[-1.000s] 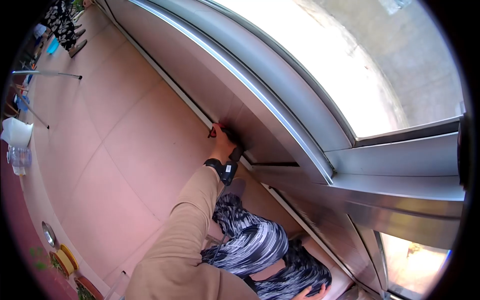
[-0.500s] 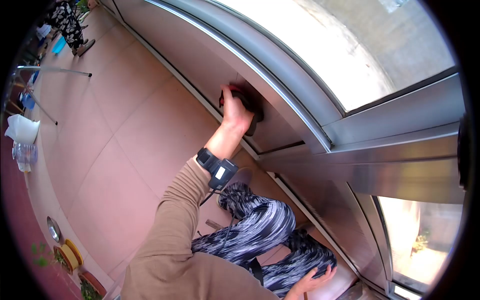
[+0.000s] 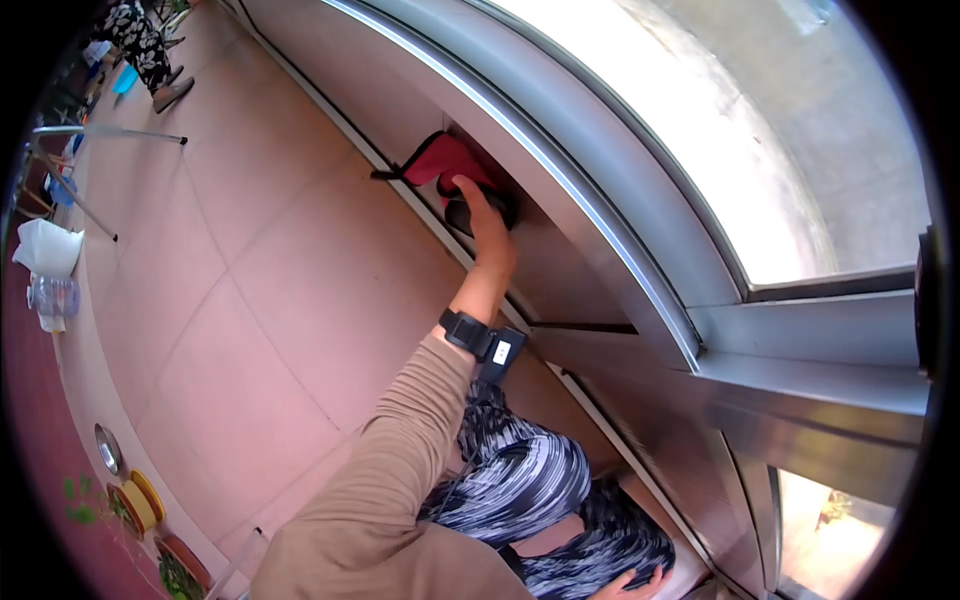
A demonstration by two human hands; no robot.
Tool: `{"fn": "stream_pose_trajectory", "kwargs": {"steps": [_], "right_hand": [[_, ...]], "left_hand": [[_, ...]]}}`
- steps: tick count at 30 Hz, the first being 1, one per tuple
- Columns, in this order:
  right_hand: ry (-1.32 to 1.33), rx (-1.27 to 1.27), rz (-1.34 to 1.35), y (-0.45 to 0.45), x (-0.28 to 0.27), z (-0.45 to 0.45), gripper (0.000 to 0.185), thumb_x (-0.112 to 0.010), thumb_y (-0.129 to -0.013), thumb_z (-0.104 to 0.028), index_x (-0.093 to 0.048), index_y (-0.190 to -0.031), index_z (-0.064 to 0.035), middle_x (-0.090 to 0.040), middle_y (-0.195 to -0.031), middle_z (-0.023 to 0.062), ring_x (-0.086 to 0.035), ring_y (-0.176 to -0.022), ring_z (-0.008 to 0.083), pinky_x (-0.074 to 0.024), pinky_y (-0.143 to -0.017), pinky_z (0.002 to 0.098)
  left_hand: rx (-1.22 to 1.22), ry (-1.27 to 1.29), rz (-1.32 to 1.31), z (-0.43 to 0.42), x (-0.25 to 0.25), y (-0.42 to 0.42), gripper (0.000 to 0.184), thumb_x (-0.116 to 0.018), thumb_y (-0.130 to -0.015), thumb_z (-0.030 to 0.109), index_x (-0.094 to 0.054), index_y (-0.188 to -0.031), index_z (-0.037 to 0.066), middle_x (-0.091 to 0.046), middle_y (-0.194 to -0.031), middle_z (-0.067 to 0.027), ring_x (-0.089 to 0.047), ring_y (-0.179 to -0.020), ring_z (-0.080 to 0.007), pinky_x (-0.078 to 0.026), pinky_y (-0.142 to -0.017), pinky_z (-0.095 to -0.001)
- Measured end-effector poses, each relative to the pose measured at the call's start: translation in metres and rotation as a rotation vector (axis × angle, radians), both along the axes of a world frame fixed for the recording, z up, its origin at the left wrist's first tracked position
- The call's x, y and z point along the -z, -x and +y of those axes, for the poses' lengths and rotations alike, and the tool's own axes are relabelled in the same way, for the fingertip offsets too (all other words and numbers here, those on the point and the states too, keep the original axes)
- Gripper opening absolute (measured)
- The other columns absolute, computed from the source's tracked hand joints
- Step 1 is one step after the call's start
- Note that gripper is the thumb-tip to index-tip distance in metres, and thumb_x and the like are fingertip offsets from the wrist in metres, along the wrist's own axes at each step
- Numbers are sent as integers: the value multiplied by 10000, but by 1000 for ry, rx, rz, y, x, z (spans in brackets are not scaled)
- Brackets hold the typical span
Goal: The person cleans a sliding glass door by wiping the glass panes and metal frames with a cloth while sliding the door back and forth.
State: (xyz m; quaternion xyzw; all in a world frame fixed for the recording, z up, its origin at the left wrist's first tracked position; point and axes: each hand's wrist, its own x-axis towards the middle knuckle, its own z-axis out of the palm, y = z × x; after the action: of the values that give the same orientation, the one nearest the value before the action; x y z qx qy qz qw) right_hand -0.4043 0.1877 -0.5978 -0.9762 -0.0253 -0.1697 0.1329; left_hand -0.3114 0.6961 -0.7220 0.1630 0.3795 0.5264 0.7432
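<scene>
My left hand (image 3: 490,235) reaches out to the metal panel (image 3: 575,265) and is closed round a red cloth item with black edging (image 3: 445,160). The thumb lies over its lower part, while the other fingers are mostly hidden. A dark part of the item (image 3: 460,215) sits beside the hand against the panel. A black strap with a small box is on my left wrist. At the bottom edge, my right hand (image 3: 635,585) rests on my patterned trouser leg, fingers apart, partly cut off by the frame.
A window (image 3: 740,180) is above the panel. Tiled floor (image 3: 270,270) lies left. A metal stand (image 3: 110,131), plastic container (image 3: 55,297), metal bowl (image 3: 108,449) and potted plants (image 3: 180,575) line the left side. A person's legs (image 3: 140,45) show at upper left.
My left hand first rose along the panel, then shifted right in view; more of the red cloth now shows. My right hand stays on my leg.
</scene>
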Motion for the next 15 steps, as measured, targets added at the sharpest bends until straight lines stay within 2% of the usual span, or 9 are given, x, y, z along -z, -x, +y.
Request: {"fn": "stream_pose_trajectory", "kwargs": {"steps": [4,7,10,11,12,13,14,15], "right_hand": [[8,-86,-62,-8,9,-10,555,-568,-906,-420,-501,-1225,30,-541,-1173,243,-512,-1077,400,-397,-954,483],[131,-93,-74,-12,10,-19,565,-572,-904,-425,-502,-1230,31,-539,-1185,239,-505,-1091,398,-384,-970,479],[151,-71,-68,-11,10,-16,579,-576,-899,-434,-503,-1235,32,-534,-1204,233,-498,-1110,393,-369,-989,473],[108,-85,-57,-12,8,-11,576,-580,-898,-431,-505,-1234,32,-532,-1212,231,-497,-1117,389,-364,-996,472],[62,-97,-49,-12,8,-8,574,-583,-897,-427,-506,-1234,31,-529,-1219,229,-496,-1124,386,-359,-1003,471],[188,-110,-63,-10,10,-18,559,-576,-905,-406,-495,-1238,37,-523,-1230,232,-496,-1132,379,-360,-1014,460],[189,-99,-70,-10,6,-9,559,-576,-905,-406,-495,-1238,37,-523,-1230,232,-496,-1132,379,-360,-1014,460],[152,-75,-21,-9,0,1,559,-569,-910,-403,-488,-1238,41,-521,-1232,233,-493,-1135,378,-359,-1018,458]], "left_hand": [[6,46,-59,37,73,5,1041,-383,-801,792,-126,-1488,53,-185,-1528,-68,-213,-1373,-212,-131,-1135,-321],[-20,196,60,51,151,5,1047,-366,-791,805,-170,-1478,40,-198,-1534,-83,-203,-1395,-244,-147,-1142,-350],[3,331,133,45,178,12,1042,-336,-789,816,-173,-1482,57,-201,-1536,-80,-198,-1398,-255,-138,-1144,-362],[174,220,-120,47,222,21,1053,-319,-775,834,-169,-1490,75,-180,-1547,-81,-190,-1404,-263,-122,-1146,-375],[186,224,-129,46,260,20,1053,-319,-775,834,-169,-1490,75,-180,-1547,-81,-190,-1404,-263,-122,-1146,-375],[154,333,-78,43,292,16,1046,-315,-755,849,-244,-1467,85,-238,-1526,-84,-231,-1385,-257,-152,-1138,-351],[123,441,-24,38,292,12,1045,-310,-736,865,-319,-1443,95,-295,-1505,-88,-272,-1367,-251,-183,-1129,-327],[154,417,-32,30,291,11,1032,-302,-782,830,-211,-1479,75,-185,-1547,-86,-184,-1408,-262,-120,-1146,-351]]}}
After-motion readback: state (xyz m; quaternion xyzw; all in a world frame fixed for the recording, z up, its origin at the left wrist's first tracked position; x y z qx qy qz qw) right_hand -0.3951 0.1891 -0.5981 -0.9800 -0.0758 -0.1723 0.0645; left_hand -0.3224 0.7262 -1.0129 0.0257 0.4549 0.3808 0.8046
